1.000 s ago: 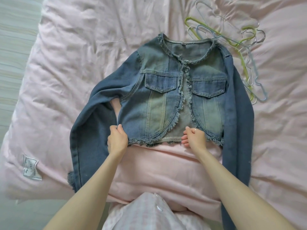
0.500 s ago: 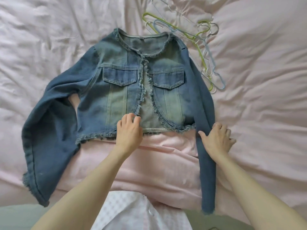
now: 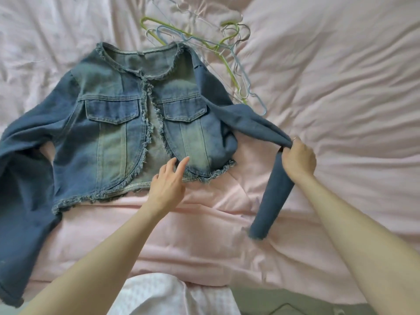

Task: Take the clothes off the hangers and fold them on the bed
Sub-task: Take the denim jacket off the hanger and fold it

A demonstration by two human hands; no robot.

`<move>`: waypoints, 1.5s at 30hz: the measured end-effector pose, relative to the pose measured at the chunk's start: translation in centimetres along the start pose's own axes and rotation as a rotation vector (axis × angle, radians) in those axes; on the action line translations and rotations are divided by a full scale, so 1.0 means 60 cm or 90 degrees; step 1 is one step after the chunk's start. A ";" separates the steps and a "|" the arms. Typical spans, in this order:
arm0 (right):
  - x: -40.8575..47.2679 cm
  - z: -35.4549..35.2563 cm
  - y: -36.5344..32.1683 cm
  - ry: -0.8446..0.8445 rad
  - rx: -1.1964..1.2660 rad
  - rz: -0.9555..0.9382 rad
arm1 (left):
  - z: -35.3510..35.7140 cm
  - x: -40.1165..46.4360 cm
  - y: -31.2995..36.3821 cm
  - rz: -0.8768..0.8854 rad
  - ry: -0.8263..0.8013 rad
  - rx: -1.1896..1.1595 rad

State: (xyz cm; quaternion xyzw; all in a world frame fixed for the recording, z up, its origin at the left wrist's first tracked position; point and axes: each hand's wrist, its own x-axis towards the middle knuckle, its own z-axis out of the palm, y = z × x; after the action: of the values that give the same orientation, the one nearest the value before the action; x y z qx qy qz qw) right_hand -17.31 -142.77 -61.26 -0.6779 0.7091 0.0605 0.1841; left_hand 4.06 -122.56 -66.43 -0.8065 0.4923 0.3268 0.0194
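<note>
A cropped denim jacket point(image 3: 113, 137) lies front up on the bed point(image 3: 329, 76), covered in pink bedding, filling the left and middle of the frame, its collar toward the top and its frayed hem toward the bottom. The right hand point(image 3: 298, 159), at the middle right of the frame, has a closed grip on the jacket's sleeve point(image 3: 250, 119) on that side, fingers curled round bunched cloth about halfway along it. From the grip the sleeve runs up and left to the shoulder, raised off the bedding, while its lower part hangs down and left from the hand, the frayed cuff point(image 3: 258, 234) reaching the bedding at lower centre right. The left hand point(image 3: 167, 185) is open, fingers straight and spread, its fingertips lying on the jacket's front panel just above the hem, near the centre of the frame. The other sleeve point(image 3: 20, 178) spreads flat toward the left edge and lower left corner. A tangle of wire hangers point(image 3: 227, 42), green, blue and pale, lies on the bedding at the top centre, just beyond the collar and partly under the shoulder.
</note>
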 end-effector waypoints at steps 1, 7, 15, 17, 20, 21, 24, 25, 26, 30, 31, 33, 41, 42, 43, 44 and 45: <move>0.028 -0.018 -0.001 0.059 -0.007 -0.016 | 0.001 0.004 0.004 -0.003 -0.012 0.019; 0.097 -0.017 -0.051 0.128 -0.047 -0.082 | 0.005 0.020 0.008 -0.014 -0.011 0.097; -0.046 0.151 -0.053 -0.315 0.130 -0.135 | 0.013 0.024 0.002 -0.012 0.013 0.106; -0.058 0.165 -0.043 -0.327 0.052 -0.170 | 0.013 0.024 0.001 -0.005 0.009 0.105; -0.050 0.162 -0.051 -0.245 0.127 -0.181 | 0.007 0.021 -0.005 -0.005 0.015 0.099; -0.046 0.157 -0.058 -0.217 0.185 -0.167 | 0.005 0.021 -0.006 -0.005 0.016 0.092; -0.048 0.140 -0.083 -0.180 0.358 -0.111 | 0.001 0.017 -0.008 -0.012 0.041 0.060; -0.052 0.132 -0.089 -0.164 0.392 -0.100 | 0.001 0.015 -0.010 -0.011 0.052 0.059; -0.056 0.124 -0.094 -0.142 0.410 -0.089 | 0.001 0.014 -0.012 -0.007 0.061 0.062; -0.071 0.093 -0.089 0.001 0.377 0.022 | 0.005 0.010 -0.021 0.013 0.090 0.075; -0.075 0.090 -0.081 0.024 0.361 0.062 | 0.009 0.008 -0.023 0.029 0.104 0.084; -0.088 0.090 -0.055 0.035 0.309 0.104 | 0.019 0.000 -0.027 0.062 0.123 0.108; -0.073 0.157 -0.010 -0.222 0.498 0.225 | 0.036 -0.007 -0.011 0.133 0.174 0.153; -0.071 0.164 -0.012 -0.224 0.519 0.234 | 0.037 -0.005 -0.007 0.139 0.177 0.160; -0.072 0.164 -0.015 -0.213 0.523 0.239 | 0.037 -0.002 -0.003 0.141 0.177 0.167; -0.073 0.157 -0.017 -0.195 0.503 0.238 | 0.038 0.000 0.000 0.138 0.178 0.175; -0.075 0.148 -0.017 -0.171 0.474 0.227 | 0.038 0.002 0.001 0.130 0.179 0.183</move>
State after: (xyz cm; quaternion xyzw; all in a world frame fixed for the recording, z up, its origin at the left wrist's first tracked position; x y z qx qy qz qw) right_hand -14.66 -135.63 -67.79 -0.4185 0.7582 -0.0807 0.4934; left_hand 2.87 -121.89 -68.29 -0.7788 0.6111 0.1380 0.0321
